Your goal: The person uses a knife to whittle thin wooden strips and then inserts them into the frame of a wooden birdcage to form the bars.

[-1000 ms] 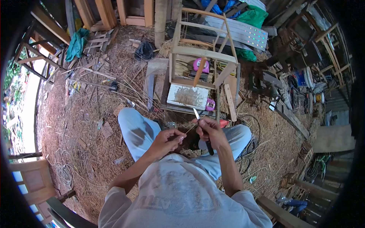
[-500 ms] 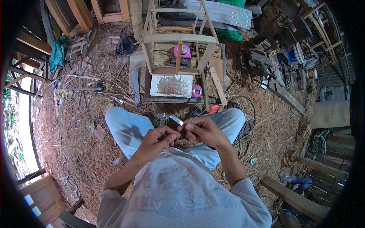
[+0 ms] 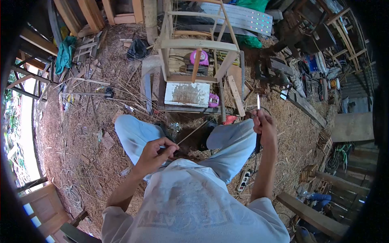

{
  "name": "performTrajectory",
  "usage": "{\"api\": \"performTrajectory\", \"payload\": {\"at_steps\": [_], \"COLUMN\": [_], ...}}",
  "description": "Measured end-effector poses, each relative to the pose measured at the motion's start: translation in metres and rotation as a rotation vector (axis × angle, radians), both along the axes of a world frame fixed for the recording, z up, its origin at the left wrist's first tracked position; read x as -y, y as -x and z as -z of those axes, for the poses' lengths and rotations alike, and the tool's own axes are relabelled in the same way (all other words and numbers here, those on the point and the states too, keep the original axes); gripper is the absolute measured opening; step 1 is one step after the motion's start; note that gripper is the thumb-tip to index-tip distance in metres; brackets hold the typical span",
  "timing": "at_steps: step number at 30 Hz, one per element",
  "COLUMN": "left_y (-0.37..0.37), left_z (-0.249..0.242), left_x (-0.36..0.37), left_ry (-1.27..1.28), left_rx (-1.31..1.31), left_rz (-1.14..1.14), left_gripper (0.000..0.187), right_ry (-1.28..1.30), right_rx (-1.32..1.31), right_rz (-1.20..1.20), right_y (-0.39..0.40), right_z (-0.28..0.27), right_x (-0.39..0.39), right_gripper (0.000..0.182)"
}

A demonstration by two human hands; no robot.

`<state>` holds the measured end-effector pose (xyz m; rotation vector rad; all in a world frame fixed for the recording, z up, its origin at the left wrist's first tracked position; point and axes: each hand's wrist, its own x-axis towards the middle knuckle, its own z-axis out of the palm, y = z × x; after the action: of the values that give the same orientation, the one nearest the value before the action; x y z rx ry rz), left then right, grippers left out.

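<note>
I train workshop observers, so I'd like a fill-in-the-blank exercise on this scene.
The left hand holds a thin stick, while the right hand holds a ____.
The larger tape measure and the smaller one are both ____.
The plastic bag beside the post is ____.

Missing words: knife; pink; black.

Gripping knife (image 3: 258, 103) in right hand (image 3: 265, 125), blade pointing away from body. Pinching thin stick (image 3: 193, 134) in left hand (image 3: 157, 154), well apart from knife. Facing wooden frame (image 3: 199, 44), with worn white board (image 3: 187, 94) just beside small pink tape measure (image 3: 214, 100).
</note>
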<state>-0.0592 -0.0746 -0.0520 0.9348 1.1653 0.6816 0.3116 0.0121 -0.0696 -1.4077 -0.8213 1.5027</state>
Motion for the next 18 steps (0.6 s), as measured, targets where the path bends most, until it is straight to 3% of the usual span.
{"api": "performTrajectory", "payload": {"at_steps": [2, 4, 5, 8, 9, 12, 13, 15, 18], "left_y": [-0.004, -0.023, -0.033, -0.047, -0.046, -0.037, -0.037, -0.041, -0.038], "left_z": [0.007, 0.017, 0.017, 0.021, 0.024, 0.022, 0.020, 0.017, 0.010], "left_x": [-0.008, -0.016, -0.019, -0.021, -0.020, -0.016, -0.014, -0.010, -0.006], "left_ry": [-0.066, -0.281, -0.317, -0.338, -0.206, -0.176, -0.172, -0.399, -0.261], "left_rx": [-0.067, -0.170, -0.190, -0.203, -0.112, -0.123, -0.125, -0.247, -0.296], "left_rz": [0.003, -0.035, -0.018, 0.034, 0.006, 0.112, 0.115, 0.080, 0.125], "left_gripper": [0.013, 0.014, 0.013, 0.013, 0.012, 0.013, 0.013, 0.013, 0.015], "right_ry": [0.078, 0.143, 0.102, 0.074, 0.067, 0.072, 0.081, 0.128, 0.184], "right_rx": [0.131, 0.150, 0.066, -0.300, -0.261, -0.210, -0.187, -0.170, -0.149], "right_rz": [-0.174, -0.374, -0.419, -0.494, -0.513, -0.552, -0.575, -0.523, -0.470], "right_y": [0.037, 0.074, 0.105, 0.141, 0.138, 0.129, 0.126, 0.120, 0.110], "right_z": [-0.022, -0.004, -0.025, 0.005, 0.004, -0.001, -0.003, -0.004, -0.008], "right_x": [0.009, 0.027, 0.036, 0.045, 0.043, 0.038, 0.037, 0.036, 0.026], "right_gripper": [0.027, 0.030, 0.030, 0.028, 0.027, 0.027, 0.027, 0.028, 0.027]}}
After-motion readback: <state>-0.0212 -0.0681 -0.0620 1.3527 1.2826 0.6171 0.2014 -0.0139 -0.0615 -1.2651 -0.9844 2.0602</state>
